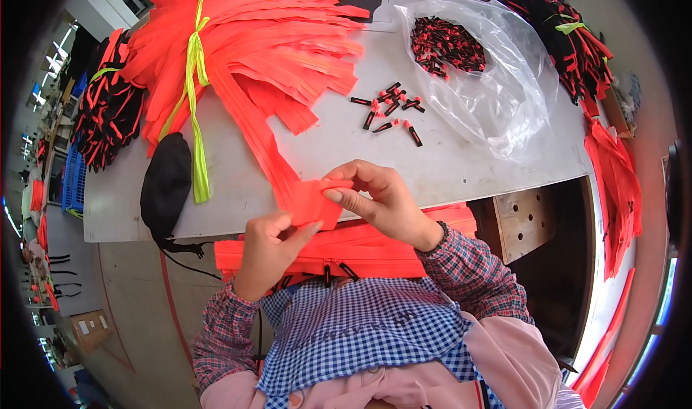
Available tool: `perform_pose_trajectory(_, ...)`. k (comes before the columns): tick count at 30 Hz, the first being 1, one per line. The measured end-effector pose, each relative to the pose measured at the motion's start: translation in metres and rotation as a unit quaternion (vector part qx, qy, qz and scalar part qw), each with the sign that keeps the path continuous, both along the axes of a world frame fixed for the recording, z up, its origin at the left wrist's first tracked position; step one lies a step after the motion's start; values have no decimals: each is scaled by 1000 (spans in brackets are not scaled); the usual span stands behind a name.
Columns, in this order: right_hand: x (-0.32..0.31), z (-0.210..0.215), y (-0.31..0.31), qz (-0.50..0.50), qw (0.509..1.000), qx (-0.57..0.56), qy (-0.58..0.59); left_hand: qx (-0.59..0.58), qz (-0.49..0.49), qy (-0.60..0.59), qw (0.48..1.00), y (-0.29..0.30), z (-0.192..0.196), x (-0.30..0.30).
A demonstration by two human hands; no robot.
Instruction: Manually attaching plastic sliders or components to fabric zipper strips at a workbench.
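Just beyond the table's front edge, my left hand (270, 247) pinches the lower side of a coral-red zipper tape (311, 201). My right hand (386, 203) is closed on its other side, thumb and forefinger at the tape's end. The strips run back from my fingers to a large bundle of zipper tapes (252, 20), tied with a yellow-green ribbon (193, 63). Across my lap lies a stack of coral-red zippers (389, 261), with black pulls (327, 273) hanging from its near edge. Whether a slider sits between my fingers is hidden.
Several loose black zipper sliders (393, 106) lie on the white table (331, 146). A clear plastic bag (504, 92) holds a pile of sliders (447, 45). A black cloth pouch (167, 185) hangs over the left front edge. Black-and-red bundles (108, 113) stand at both sides.
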State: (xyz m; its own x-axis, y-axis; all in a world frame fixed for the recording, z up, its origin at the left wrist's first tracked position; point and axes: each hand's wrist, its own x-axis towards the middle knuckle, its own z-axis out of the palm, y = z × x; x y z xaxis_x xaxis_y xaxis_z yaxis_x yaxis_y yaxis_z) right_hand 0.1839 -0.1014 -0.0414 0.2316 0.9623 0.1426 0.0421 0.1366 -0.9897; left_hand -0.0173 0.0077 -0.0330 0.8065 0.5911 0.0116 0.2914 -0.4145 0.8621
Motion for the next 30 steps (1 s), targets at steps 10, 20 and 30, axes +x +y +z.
perform_pose_trajectory(10, -16, -9, -8, 9, 995, 34, -95, 20, 28, -150, 988, -15, -3, 11)
perform_pose_trajectory(20, -42, -29, -18, -5, 985, -69, 156, 341, -15, -164, 926, -15, -17, 7)
perform_pose_trajectory(30, 9, -66, -6, -8, 979, -149, 137, 125, -30, -115, 985, -23, -11, 13)
